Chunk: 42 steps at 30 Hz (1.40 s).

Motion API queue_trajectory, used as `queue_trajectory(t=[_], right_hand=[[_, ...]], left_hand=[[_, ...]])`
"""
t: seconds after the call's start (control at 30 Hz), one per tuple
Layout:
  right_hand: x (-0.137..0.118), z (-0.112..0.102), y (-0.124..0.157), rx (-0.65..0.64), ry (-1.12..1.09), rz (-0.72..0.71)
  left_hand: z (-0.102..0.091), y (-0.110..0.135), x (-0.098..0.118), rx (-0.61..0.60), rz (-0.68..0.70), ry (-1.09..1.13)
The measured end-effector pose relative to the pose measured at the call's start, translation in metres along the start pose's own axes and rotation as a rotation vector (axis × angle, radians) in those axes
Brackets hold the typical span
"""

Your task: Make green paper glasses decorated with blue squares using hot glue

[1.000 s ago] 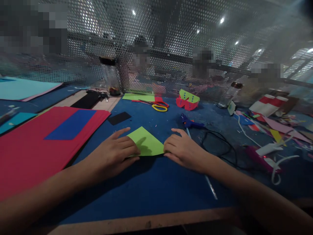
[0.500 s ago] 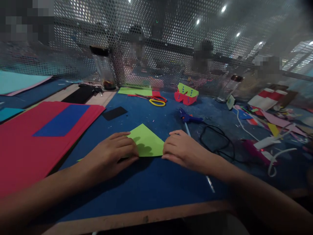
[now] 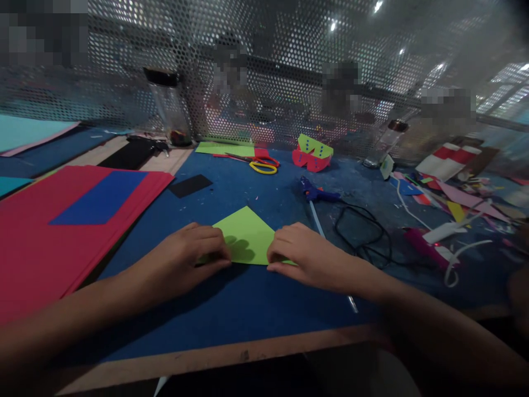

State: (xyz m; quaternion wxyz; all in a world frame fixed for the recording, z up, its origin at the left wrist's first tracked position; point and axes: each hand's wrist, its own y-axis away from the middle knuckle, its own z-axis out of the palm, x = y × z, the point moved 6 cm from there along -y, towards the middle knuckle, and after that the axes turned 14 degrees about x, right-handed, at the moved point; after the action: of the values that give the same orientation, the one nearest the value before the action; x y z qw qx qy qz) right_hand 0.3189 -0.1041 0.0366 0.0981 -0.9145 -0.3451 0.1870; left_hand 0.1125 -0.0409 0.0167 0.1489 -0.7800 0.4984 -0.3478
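Note:
A lime-green sheet folded to a triangle (image 3: 248, 237) lies on the blue table in front of me, its peak pointing away and its long edge toward me. At the left part of that near edge, my left hand (image 3: 198, 248) pinches the sheet between thumb and fingers. My right hand (image 3: 301, 248) pinches the same edge further right, and a bit of green shows under its palm. The sheet's outer corners are mostly hidden by the hands. Beyond my right hand rests a blue glue gun (image 3: 316, 190) with a glue stick (image 3: 317, 219) reaching toward me.
Red sheets (image 3: 25, 237) with a blue strip (image 3: 99, 198) lie left. Behind are a black rectangle (image 3: 190, 186), scissors (image 3: 264, 164), a green-and-red cut-out (image 3: 313, 154) and a jar (image 3: 167, 110). Right are a black cord (image 3: 388, 242), a magenta glue gun (image 3: 430, 247) and paper scraps (image 3: 467, 198).
My right hand has slid slightly left along the near edge, uncovering some green under its palm. My left hand has shifted slightly left too, still on the sheet. The view has tilted a little.

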Motion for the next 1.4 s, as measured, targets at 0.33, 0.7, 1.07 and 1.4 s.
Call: queue_trajectory(t=[0.33, 0.7, 1.07, 1.4], right_hand=[[0.006, 0.001, 0.0, -0.001, -0.074, 0.08], [0.008, 0.001, -0.003, -0.03, -0.086, 0.156], [0.003, -0.001, 0.001, 0.008, -0.084, 0.104], [0.001, 0.008, -0.002, 0.039, -0.037, 0.055]], left_hand=[[-0.002, 0.002, -0.014, -0.143, -0.128, 0.075], [-0.013, 0.011, -0.033, -0.24, -0.193, 0.015], [-0.007, 0.011, -0.028, -0.191, -0.222, 0.042], [-0.006, 0.013, -0.033, -0.148, -0.169, 0.045]])
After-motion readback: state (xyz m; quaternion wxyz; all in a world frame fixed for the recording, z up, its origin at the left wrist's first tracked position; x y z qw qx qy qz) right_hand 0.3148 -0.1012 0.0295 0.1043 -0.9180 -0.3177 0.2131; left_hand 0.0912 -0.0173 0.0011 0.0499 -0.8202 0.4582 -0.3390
